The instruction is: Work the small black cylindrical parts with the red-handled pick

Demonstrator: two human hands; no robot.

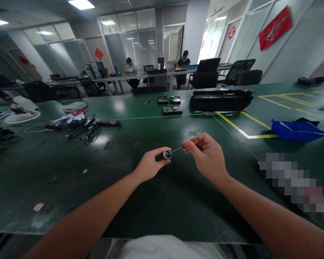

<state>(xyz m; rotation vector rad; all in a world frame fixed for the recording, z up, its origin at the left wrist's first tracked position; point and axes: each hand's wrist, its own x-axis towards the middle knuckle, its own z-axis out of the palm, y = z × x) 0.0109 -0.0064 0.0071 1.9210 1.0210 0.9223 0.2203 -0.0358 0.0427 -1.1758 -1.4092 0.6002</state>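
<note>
My left hand (151, 165) is closed around a small dark cylindrical part (166, 154) whose silvery round end faces me. Between the fingers of my right hand (209, 156) is a screwdriver (195, 140) with an amber handle and a thin metal shaft. The shaft points left, and its tip meets the round end of the cylinder; how deep it reaches inside I cannot tell. Both hands are held above the green table (140, 212).
Hard drives (172, 110) and a long black housing (221, 100) lie farther back. Cables (89, 129) and a black rod-shaped tool (109, 123) are at left, a blue tray (298, 129) at right. Two people sit at a far desk.
</note>
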